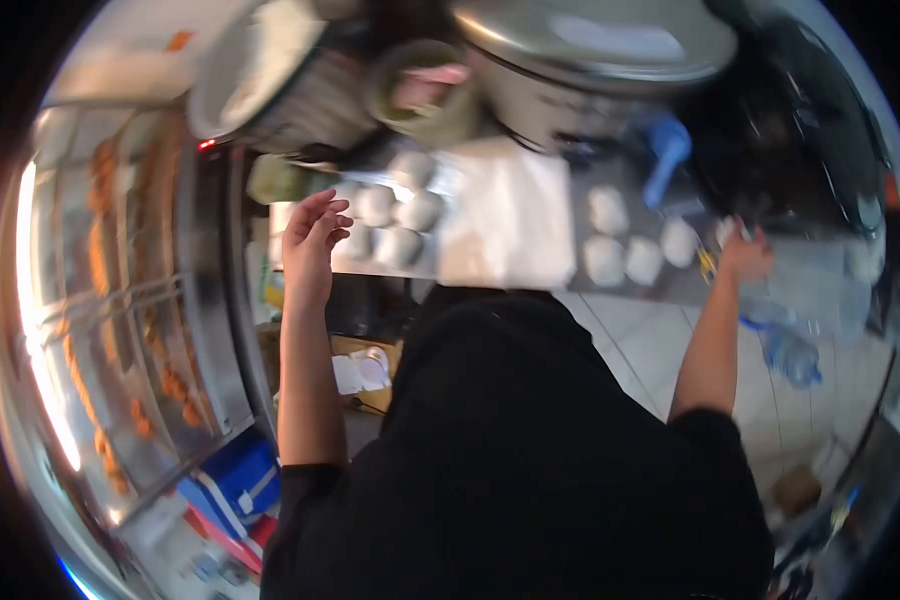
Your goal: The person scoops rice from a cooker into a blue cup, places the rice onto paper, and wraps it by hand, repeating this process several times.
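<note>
My left hand (317, 235) is raised at the left end of the counter, fingers loosely curled and apart, with nothing in them. Beside it, several white rounded balls (419, 211), which look like rice balls, sit in a cluster on a light tray or sheet. My right hand (746, 258) reaches to the counter's right side, its fingers around a small white ball (727, 231), partly hidden and blurred. To its left stand several more white balls (642, 261) on the dark counter, and a small yellow item (707, 264) lies close by.
A white sheet (507, 215) covers the counter's middle. Behind stand a large lidded pot (540, 95), a pot of white food (210, 90), a bowl with something pink (425, 90) and a blue-handled utensil (667, 160). A lit display case (135, 290) is left; a plastic bottle (792, 357) is right.
</note>
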The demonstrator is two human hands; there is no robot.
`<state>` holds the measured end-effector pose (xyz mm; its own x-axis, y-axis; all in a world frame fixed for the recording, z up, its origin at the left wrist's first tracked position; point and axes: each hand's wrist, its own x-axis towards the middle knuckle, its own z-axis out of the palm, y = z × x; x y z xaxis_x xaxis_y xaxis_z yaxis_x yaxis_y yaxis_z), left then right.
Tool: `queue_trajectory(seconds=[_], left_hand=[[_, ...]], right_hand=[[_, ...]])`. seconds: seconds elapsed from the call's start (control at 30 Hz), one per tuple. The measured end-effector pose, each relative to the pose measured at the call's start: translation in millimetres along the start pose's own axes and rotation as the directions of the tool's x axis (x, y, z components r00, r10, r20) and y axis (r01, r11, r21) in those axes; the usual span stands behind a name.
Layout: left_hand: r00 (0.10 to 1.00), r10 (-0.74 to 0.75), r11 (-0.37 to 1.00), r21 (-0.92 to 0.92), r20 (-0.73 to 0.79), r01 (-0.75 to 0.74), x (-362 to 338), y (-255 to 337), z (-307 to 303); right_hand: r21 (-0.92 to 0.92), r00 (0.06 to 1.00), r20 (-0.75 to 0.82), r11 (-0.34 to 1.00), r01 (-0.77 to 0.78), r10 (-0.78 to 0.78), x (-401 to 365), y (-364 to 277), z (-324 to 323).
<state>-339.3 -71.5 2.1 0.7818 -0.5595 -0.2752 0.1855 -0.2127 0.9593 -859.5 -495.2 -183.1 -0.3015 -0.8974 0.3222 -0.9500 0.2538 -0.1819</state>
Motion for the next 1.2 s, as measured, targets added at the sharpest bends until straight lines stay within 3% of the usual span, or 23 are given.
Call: queue_trajectory(seconds=[0.07,0.13,0.17,0.23,0.27,0.33,0.37,0.4,0.47,0.53,0.57,0.6,0.7,0.77,0.83,0.87,0.97,1.0,1.03,1.07,1.1,1.13,1.2], left_hand=[[0.971,0.215,0.976,0.068,-0.102,-0.209,26.4,37.1,-53.4],[0.888,0.408,0.900,0.259,-0.211,-0.352,49.3,104.1,-66.9],[0.846,0.494,0.830,0.400,-0.203,-0.388,64.0,135.0,-72.7],[0.796,0.593,0.671,0.620,-0.120,-0.406,121.0,166.8,-98.9],[0.784,0.609,0.670,0.609,-0.124,-0.424,144.2,177.4,-105.5],[0.878,0.470,0.159,0.969,0.092,-0.187,189.9,199.0,-106.0],[0.932,0.354,0.012,0.997,0.072,-0.081,218.5,202.0,-104.7],[0.971,0.236,-0.144,0.990,0.026,0.009,242.7,199.6,-102.5],[0.993,0.079,-0.302,0.951,0.089,-0.061,272.5,199.0,-96.0],[0.993,0.023,-0.340,0.935,0.116,-0.101,305.5,187.9,-94.1],[0.977,-0.119,-0.413,0.886,0.179,-0.213,324.3,184.0,-96.5],[0.937,-0.264,-0.468,0.820,0.227,-0.330,339.1,181.7,-98.1],[0.926,-0.228,-0.450,0.811,0.302,-0.375,345.4,190.2,-107.6],[0.910,-0.231,-0.477,0.775,0.344,-0.414,343.2,199.9,-121.0],[0.905,-0.186,-0.505,0.753,0.382,-0.421,341.0,216.7,-133.1],[0.902,-0.177,-0.509,0.748,0.394,-0.426,340.5,223.2,-140.9],[0.882,0.221,-0.063,0.908,0.416,-0.413,324.7,236.4,-172.8],[0.863,0.291,0.095,0.885,0.413,-0.456,312.3,242.9,-185.9],[0.807,0.408,0.198,0.821,0.428,-0.536,303.6,239.2,-203.2],[0.743,0.524,0.284,0.736,0.417,-0.614,294.9,235.1,-219.9],[0.781,0.538,0.390,0.728,0.316,-0.563,284.7,230.5,-231.4],[0.815,0.538,0.492,0.706,0.214,-0.510,274.7,225.6,-242.6],[0.808,0.585,0.714,0.431,0.064,-0.551,264.5,193.0,-264.3]], right_hand=[[0.571,0.982,0.007,0.807,0.150,-0.187,-22.7,-47.8,14.5],[0.577,0.881,0.034,0.729,0.367,-0.471,-52.2,-116.2,-0.4],[0.563,0.851,0.137,0.747,0.354,-0.506,-58.5,-139.5,11.6],[0.531,0.866,0.116,0.768,0.359,-0.486,-64.3,-153.4,52.5],[0.485,0.886,0.106,0.801,0.351,-0.452,-62.0,-162.9,58.2],[0.510,0.930,0.089,0.819,0.264,-0.356,-67.7,-164.5,47.8],[0.524,0.938,0.025,0.803,0.283,-0.346,-70.4,-156.6,53.4],[0.533,0.967,0.076,0.829,0.168,-0.245,-76.2,-150.7,41.0],[0.535,0.985,0.100,0.842,0.063,-0.138,-103.5,-137.9,8.8],[0.829,0.970,0.170,0.506,-0.236,0.173,-142.7,-119.5,-28.3],[0.908,0.924,0.250,0.262,-0.328,0.291,-163.7,-118.4,-47.6],[0.899,0.887,0.334,0.176,-0.402,0.321,-187.5,-116.8,-71.8],[0.770,0.735,0.617,-0.022,-0.638,0.281,-271.6,-167.9,-166.9],[0.771,0.766,0.634,-0.016,-0.636,0.103,-325.6,-215.4,-203.6],[0.837,0.823,0.543,0.186,-0.514,-0.167,-355.9,-287.2,-254.2],[0.897,0.836,0.442,0.174,-0.406,-0.327,-358.7,-314.7,-265.8],[0.958,0.715,0.285,0.181,-0.220,-0.638,-334.5,-417.0,-303.1],[0.957,0.669,0.234,0.288,-0.031,-0.706,-320.0,-457.6,-318.0],[0.876,0.640,0.282,0.463,0.131,-0.715,-309.4,-503.7,-342.8],[0.795,0.605,0.203,0.490,0.357,-0.770,-298.3,-545.0,-349.3],[0.631,0.554,0.234,0.558,0.539,-0.799,-288.7,-585.6,-349.2],[0.431,0.508,0.280,0.579,0.692,-0.815,-277.3,-624.0,-345.8],[0.288,0.463,0.243,0.519,0.805,-0.852,-257.4,-686.0,-300.7]])
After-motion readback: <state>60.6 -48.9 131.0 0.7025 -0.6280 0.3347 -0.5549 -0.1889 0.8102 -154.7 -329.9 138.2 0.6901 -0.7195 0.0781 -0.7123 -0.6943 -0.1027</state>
